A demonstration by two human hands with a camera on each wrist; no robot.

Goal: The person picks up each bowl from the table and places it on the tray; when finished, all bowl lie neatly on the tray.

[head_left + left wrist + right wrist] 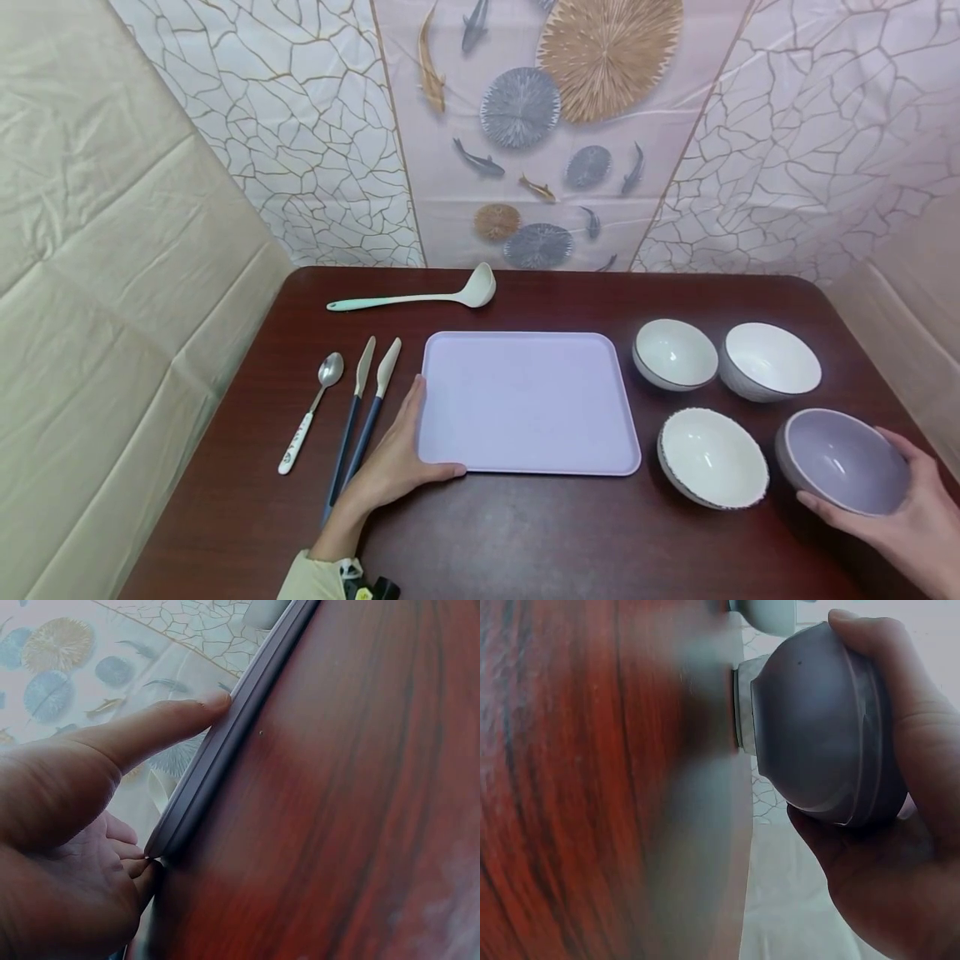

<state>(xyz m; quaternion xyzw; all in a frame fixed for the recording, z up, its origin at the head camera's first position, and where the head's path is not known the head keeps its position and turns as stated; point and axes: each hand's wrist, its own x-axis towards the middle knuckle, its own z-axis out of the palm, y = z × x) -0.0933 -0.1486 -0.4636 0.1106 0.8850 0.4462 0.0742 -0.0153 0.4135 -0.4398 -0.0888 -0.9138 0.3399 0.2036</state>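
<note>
My left hand (401, 458) rests at the near left corner of a lilac tray (528, 404). Its straight thumb lies along the tray's front edge and its fingers lie along the left side, spread in an L. In the left wrist view the thumb (172, 724) presses against the tray's rim (217, 754). My right hand (911, 508) grips a purple bowl (843, 462) at the right, thumb on the near side and fingers round the far side. The right wrist view has this bowl (810, 727) raised above the tabletop, its foot toward the wood.
Left of the purple bowl sits a white bowl with a dark speckled rim (712, 458). Behind stand a pale bowl (675, 354) and a white textured bowl (772, 358). A spoon (311, 408) and two blue-handled knives (367, 425) lie left of the tray, a ladle (420, 297) behind it.
</note>
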